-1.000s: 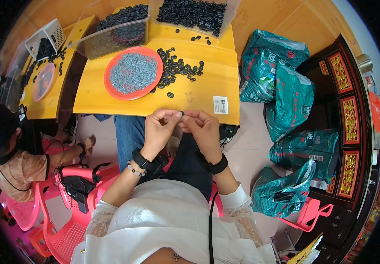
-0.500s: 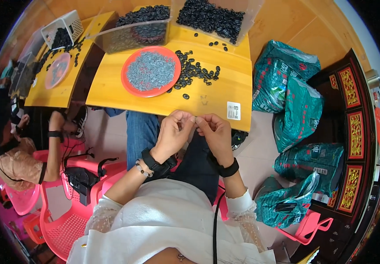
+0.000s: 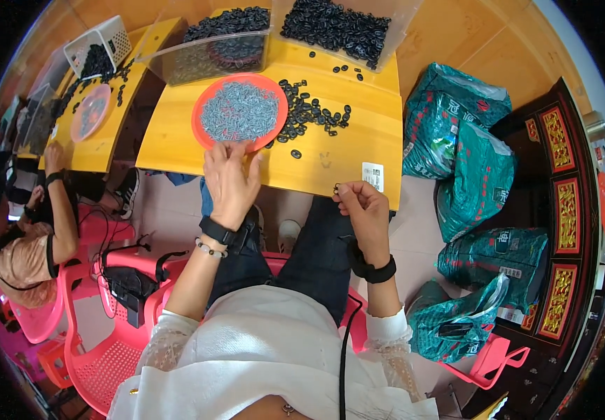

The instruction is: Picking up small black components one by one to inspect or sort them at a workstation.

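Observation:
My left hand (image 3: 230,180) reaches over the near rim of a round red plate (image 3: 198,133), thumb apart from the fingers; I see nothing held in it. Heaped on the plate are small silvery screw-like pins (image 3: 239,108). Just past the table's front edge, my right hand (image 3: 364,210) pinches a small black oval piece (image 3: 337,188) between thumb and forefinger. Loose black oval pieces (image 3: 309,115), some showing two holes, lie scattered to the right of the plate.
Two clear bins, one on the left (image 3: 204,59) and one on the right (image 3: 386,52), hold more black pieces at the back of the yellow table (image 3: 316,168). Green sacks (image 3: 477,168) stand to the right. Another person (image 3: 29,245) sits at a second table (image 3: 99,150) on the left.
My hands were together in front of the table. The left has gone forward and left to the plate; the right has shifted right, with the black piece now visible. The other person's arm has moved.

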Tool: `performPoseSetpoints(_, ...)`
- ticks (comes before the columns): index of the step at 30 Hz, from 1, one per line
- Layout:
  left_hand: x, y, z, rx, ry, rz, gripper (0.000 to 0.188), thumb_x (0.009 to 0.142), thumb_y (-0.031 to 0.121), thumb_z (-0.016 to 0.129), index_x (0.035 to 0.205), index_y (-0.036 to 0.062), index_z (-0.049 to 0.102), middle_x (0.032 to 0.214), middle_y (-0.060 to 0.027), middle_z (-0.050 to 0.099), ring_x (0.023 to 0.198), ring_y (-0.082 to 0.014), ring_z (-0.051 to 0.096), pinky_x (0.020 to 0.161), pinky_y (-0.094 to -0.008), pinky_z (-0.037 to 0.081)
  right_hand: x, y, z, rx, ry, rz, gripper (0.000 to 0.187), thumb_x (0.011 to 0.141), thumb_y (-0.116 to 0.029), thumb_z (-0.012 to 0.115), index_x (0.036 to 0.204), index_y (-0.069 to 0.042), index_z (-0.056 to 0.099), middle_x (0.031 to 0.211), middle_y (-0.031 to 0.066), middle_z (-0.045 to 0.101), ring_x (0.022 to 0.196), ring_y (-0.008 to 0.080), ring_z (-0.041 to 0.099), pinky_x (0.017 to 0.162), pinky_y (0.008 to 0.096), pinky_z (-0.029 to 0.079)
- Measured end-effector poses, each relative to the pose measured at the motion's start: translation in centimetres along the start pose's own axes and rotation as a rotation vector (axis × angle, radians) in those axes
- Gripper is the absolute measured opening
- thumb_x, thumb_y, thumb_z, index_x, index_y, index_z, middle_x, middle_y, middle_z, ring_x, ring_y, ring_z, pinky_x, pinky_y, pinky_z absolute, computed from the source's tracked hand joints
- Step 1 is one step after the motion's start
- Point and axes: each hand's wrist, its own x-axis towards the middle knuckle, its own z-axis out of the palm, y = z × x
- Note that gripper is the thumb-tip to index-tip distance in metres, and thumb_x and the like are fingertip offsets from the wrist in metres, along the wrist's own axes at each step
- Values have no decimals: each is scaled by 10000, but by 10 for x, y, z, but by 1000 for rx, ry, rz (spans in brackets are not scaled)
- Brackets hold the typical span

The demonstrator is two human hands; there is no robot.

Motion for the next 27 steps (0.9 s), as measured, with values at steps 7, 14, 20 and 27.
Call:
performPoseSetpoints(7, -8, 20, 17, -213, -152, 113, 218, 792, 129, 620, 983, 30, 656, 871, -123, 568, 864, -306, 529, 757, -387, 427, 3, 8, -19, -13, 51, 8, 180, 878, -186, 610, 886, -7, 629, 744, 27, 641, 635, 49, 542, 597, 182, 430)
performPoseSetpoints(14, -17, 59, 57, -239, -209, 202, 184, 775, 97, 620, 942, 28, 654, 845, -121, 581, 813, -316, 550, 721, -389, 443, 2, 8, -28, -63, 89, -20, 168, 875, -170, 606, 887, -4, 626, 740, 27, 641, 628, 46, 543, 591, 176, 428)
performPoseSetpoints(20, -14, 59, 70, -218, -202, 166, 204, 776, 127, 648, 958, 36, 659, 832, -116, 578, 807, -305, 548, 709, -381, 443, 2, 15, -31, -47, 67, -13, 172, 875, -169, 607, 894, 1, 620, 740, 29, 643, 638, 48, 555, 595, 179, 434)
performPoseSetpoints(27, -12, 58, 78, -177, -219, 150, 149, 771, 104, 642, 908, 54, 673, 825, -113, 582, 809, -300, 558, 700, -380, 447, 7, 23, -30, -41, 31, -1, 161, 874, -151, 606, 895, 8, 617, 738, 29, 641, 637, 53, 557, 599, 181, 437)
